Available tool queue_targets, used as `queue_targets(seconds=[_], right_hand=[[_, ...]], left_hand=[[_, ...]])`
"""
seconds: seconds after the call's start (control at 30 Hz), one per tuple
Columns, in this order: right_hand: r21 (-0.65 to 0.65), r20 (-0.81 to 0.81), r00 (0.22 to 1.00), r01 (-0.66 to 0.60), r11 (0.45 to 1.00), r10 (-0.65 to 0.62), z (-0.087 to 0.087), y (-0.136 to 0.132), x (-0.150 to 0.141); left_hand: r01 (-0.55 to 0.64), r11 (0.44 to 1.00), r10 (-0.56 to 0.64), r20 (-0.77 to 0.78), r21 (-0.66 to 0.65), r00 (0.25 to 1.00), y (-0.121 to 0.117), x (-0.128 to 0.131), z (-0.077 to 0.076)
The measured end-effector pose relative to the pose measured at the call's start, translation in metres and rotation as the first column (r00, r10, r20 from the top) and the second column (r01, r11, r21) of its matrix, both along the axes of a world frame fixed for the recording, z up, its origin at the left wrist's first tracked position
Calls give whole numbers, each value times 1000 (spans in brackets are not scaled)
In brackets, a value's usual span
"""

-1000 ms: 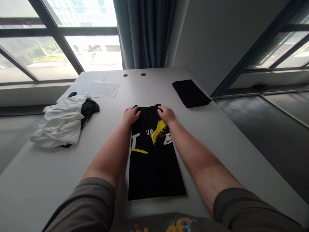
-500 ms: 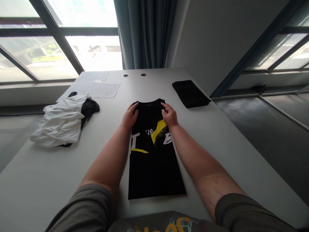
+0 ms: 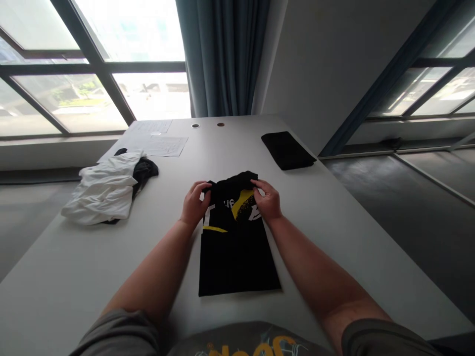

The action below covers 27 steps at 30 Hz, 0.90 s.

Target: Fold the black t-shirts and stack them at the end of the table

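A black T-shirt [image 3: 233, 252] with yellow and white print lies folded into a long narrow strip on the white table [image 3: 334, 217] in front of me. My left hand [image 3: 193, 202] pinches the far left corner of the strip, and my right hand [image 3: 267, 199] pinches the far right corner. Both hands hold the collar end lifted off the table and curled back toward me. The near end of the shirt stays flat on the table.
A crumpled heap of white and dark clothes [image 3: 107, 188] lies at the left. A folded black garment [image 3: 287, 150] rests at the far right. Sheets of paper [image 3: 158, 141] lie near the window, beside two round holes in the tabletop [image 3: 195, 125].
My hands went from pressing flat on the shirt's far end to gripping its corners. They lifted that end and drew it toward me.
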State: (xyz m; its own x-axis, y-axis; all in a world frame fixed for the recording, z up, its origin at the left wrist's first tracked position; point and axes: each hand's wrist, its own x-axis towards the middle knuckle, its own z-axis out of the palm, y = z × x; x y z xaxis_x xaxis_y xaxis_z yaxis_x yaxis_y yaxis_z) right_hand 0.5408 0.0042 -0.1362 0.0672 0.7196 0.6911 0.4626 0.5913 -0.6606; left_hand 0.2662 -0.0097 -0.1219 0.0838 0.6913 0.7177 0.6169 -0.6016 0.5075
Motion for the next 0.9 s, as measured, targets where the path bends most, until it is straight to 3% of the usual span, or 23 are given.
queue_targets(seconds=[0.13,0.3,0.47,0.7,0.9], right_hand=[[-89,24,999,-39,995,41,-9,-26,15],[-282,98,982,-125,951,158,-21,-52,31],[-316,310,913,-165,934,266,-11,-59,33],[-328,364,888,-162,931,283,-6,-60,40],[-331,429,824,-237,913,369,-7,-60,42]], left_hand=[[61,996,-64,-63,-58,996,-31,-14,-7],[127,951,-173,-146,-281,974,-55,-27,-17],[165,886,-302,-270,-433,914,-56,-28,-16],[202,852,-381,-307,-484,872,-55,-32,-14],[278,798,-503,-336,-534,796,-59,-37,1]])
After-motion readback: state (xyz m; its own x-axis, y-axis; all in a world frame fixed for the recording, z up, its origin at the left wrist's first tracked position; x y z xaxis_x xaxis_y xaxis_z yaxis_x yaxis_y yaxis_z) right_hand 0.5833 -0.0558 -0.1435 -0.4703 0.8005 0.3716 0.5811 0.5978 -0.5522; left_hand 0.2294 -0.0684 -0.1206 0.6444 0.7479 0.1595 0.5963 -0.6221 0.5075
